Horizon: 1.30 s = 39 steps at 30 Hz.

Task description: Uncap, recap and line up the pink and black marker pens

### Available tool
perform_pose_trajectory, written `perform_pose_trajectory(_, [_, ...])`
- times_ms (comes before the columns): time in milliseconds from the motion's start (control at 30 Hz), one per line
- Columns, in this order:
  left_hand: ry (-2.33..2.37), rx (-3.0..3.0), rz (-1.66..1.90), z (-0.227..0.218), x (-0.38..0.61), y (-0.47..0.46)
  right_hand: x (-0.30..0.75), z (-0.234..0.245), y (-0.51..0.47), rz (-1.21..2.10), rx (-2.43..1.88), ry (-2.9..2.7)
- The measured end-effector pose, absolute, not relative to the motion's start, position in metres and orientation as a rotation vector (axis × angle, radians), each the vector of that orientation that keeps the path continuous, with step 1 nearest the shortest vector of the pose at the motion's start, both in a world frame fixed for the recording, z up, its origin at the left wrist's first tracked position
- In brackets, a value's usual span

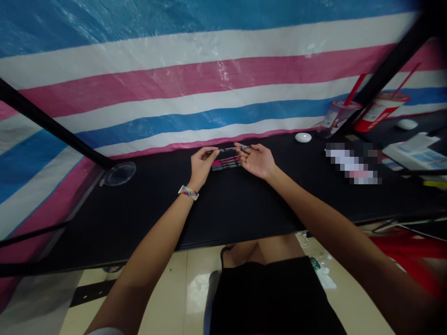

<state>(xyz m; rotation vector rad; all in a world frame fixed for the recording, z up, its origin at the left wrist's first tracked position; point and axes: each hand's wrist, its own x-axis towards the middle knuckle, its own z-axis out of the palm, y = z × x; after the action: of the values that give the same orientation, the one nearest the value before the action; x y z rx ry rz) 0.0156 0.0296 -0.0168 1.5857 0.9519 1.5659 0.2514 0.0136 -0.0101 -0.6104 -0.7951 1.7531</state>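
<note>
Striped sheet [209, 79]: blue, white and pink bands; hangs behind the pen row. Black table [146, 209]: supports the pen row near its far edge. Blue-and-white box [419, 153]: far to the right of the pen row. Red-and-white cup [380, 111] and clear cup [337, 118], each with a red straw: right of the pen row, the clear cup nearer to it. Left hand [203, 165]: at the left end of the pen row, pinching one end of the pen between thumb and fingers. Right hand [260, 163]: at the right end, palm turned up, gripping the pen's other end; exact finger contact is too small to confirm. Clear round lid [120, 173]: left of the pen row. Pen row [225, 163]: several pens with pink parts, side by side. Pen [228, 149]: held crosswise, just beyond the pen row.
</note>
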Motion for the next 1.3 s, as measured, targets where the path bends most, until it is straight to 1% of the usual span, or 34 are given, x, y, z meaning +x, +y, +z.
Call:
perform_pose_trajectory(267, [0.924, 1.552, 1.560, -0.019, 0.020, 0.027, 0.245, -0.012, 0.014, 1.540, -0.695, -0.868])
perform_pose_trajectory(467, [0.911, 1.539, 1.595, -0.019, 0.022, 0.028, 0.246, -0.006, 0.008, 1.570, -0.647, -0.869])
perform_pose_trajectory(667, [0.922, 1.553, 1.589, -0.021, 0.020, 0.029, 0.241, -0.004, 0.007, 1.487, -0.724, -0.889])
perform_pose_trajectory(867, [0.906, 1.526, 1.610, -0.020, 0.020, 0.029, 0.241, 0.005, -0.001, 1.491, -0.680, -0.895])
perform_pose_trajectory(1067, [0.919, 1.526, 1.599, -0.017, 0.022, 0.027, 0.240, -0.001, 0.003, 1.499, -0.599, -0.847])
perform_pose_trajectory(1300, [0.887, 1.510, 1.586, -0.016, 0.022, 0.027, 0.239, -0.004, 0.006, 1.480, -0.682, -0.829])
